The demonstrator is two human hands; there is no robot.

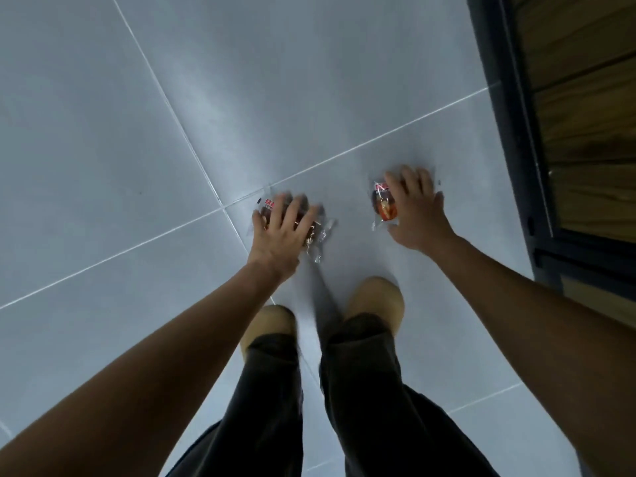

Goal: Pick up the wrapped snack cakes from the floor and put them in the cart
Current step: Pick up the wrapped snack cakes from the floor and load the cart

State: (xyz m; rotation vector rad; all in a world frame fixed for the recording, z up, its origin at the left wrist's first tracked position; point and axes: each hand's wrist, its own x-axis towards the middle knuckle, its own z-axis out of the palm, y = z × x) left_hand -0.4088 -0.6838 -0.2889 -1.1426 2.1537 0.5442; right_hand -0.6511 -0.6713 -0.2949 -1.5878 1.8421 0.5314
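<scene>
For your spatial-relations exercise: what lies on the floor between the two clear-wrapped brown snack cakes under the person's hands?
Nothing: in the head view, only bare grey floor tile separates the left cake from the right cake.

Pale grey glossy floor tiles [103,132] fill most of the view, split by thin white grout lines [378,139] that cross near the middle. A soft light streak runs over the tile surface. At the right edge stands a dark metal frame [509,132] bordering brown wooden boards [585,98] with visible grain. Near the bottom centre, two tan rounded shoes [375,301] rest on the tiles, the right one slightly ahead of the other, below loose dark trouser legs [361,390].
</scene>
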